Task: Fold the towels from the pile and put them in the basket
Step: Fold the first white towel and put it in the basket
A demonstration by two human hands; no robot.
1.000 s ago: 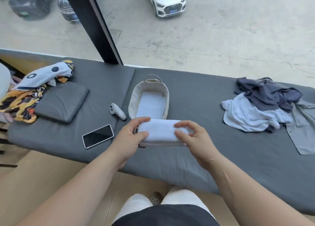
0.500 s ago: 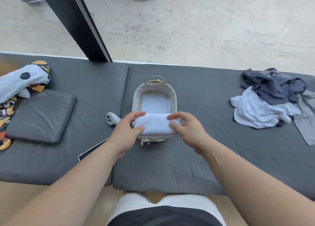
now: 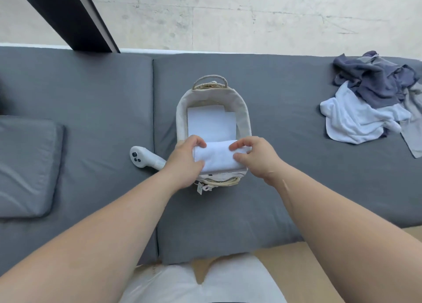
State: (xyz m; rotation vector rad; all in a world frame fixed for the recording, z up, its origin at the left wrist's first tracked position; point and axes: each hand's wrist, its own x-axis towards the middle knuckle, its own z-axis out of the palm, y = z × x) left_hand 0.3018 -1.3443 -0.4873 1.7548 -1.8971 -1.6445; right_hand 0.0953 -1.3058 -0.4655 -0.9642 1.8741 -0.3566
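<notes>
A folded white towel (image 3: 218,157) is held at the near end of a small beige basket (image 3: 242,111) with a rope handle, in the middle of the grey cushion. My left hand (image 3: 186,163) grips the towel's left end and my right hand (image 3: 255,157) grips its right end. Another folded white towel (image 3: 211,122) lies flat inside the basket behind it. The pile of unfolded towels (image 3: 367,97), dark blue, white and grey, sits at the far right of the cushion.
A white handheld controller (image 3: 145,160) lies just left of the basket, beside my left wrist. A grey pillow (image 3: 25,165) rests at the left edge. A black post (image 3: 66,15) rises behind the grey cushion (image 3: 285,165); pale concrete lies beyond.
Both hands carried the folded towel forward from the cushion's near edge to the basket's near end and lowered it. The camera tilted down and closer; the phone left the view.
</notes>
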